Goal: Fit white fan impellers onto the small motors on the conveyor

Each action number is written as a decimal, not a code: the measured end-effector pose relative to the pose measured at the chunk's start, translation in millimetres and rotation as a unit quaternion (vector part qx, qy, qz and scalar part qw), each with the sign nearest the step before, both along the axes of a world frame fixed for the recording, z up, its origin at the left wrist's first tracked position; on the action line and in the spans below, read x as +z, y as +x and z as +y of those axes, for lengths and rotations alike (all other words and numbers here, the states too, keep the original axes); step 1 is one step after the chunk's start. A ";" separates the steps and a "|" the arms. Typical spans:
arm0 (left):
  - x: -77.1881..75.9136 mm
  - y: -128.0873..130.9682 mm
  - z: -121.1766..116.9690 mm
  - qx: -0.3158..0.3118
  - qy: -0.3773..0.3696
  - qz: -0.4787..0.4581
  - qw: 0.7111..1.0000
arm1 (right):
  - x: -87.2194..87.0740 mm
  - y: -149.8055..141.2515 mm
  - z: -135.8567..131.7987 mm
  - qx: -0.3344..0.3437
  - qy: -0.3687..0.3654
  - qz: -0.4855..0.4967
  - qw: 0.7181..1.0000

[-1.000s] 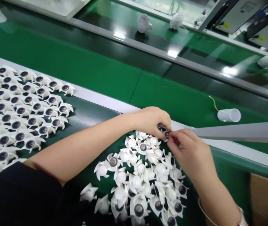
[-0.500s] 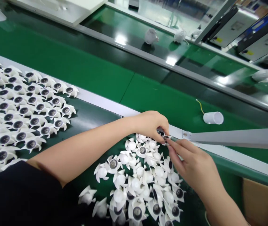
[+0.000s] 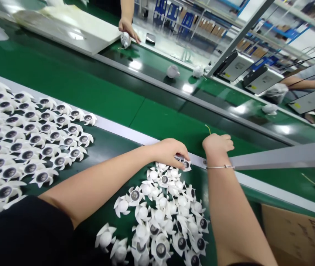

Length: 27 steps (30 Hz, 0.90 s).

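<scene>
Centrally, the left hand [image 3: 171, 152] pinches a white fan wheel [image 3: 186, 164] above a pile of fan wheels [image 3: 160, 216] on the bench [image 3: 110, 143]. The right hand [image 3: 216, 144] is over the green belt [image 3: 163, 120] beside a yellow wire [image 3: 208, 128]; its grip cannot be told. Lower right, a cardboard box [image 3: 287, 236] bears illegible handwriting.
</scene>
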<state>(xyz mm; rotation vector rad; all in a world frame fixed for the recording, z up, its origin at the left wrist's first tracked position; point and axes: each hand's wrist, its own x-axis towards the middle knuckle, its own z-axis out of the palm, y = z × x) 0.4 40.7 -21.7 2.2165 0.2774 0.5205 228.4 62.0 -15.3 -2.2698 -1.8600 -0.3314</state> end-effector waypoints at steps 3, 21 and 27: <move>-0.2 1.6 -2.1 0.031 -0.004 0.017 0.999 | 19.8 -13.7 -28.3 -0.092 0.006 -0.004 0.996; 17.4 3.4 -2.6 0.099 -0.183 0.039 0.977 | 13.0 -51.7 -165.3 0.228 0.081 0.176 0.954; 21.2 8.5 -4.2 0.108 -0.207 0.080 0.969 | 11.3 -49.2 -165.2 0.218 0.100 0.190 0.952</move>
